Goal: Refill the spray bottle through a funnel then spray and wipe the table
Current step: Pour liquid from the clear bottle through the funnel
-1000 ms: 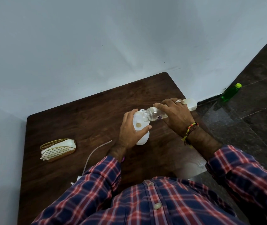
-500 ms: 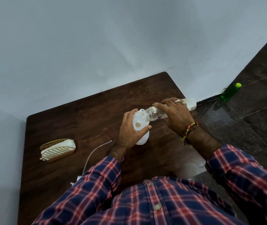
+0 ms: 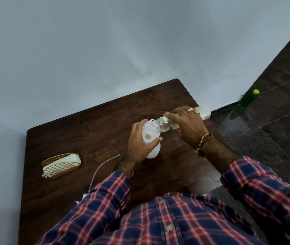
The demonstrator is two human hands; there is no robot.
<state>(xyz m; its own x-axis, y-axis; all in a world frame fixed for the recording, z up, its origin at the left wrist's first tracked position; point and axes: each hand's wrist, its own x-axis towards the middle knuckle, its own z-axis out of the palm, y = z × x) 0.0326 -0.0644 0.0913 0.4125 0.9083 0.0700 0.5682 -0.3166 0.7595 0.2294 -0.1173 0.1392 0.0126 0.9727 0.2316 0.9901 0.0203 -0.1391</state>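
A white spray bottle (image 3: 154,152) stands on the dark wooden table (image 3: 87,128) with a white funnel (image 3: 147,133) in its neck. My left hand (image 3: 138,145) wraps around the funnel and the bottle's top. My right hand (image 3: 188,124) grips a clear refill bottle (image 3: 159,125) that lies almost level, its open threaded mouth over the funnel's bowl. I cannot see any liquid flowing. The spray head's thin tube (image 3: 101,167) lies on the table to the left of my left arm, and the head itself is mostly hidden by my sleeve.
A gold wire holder with white napkins (image 3: 61,165) sits at the table's left. The table stands in a corner of pale walls. A green bottle (image 3: 247,99) stands on the dark tiled floor to the right, by the wall.
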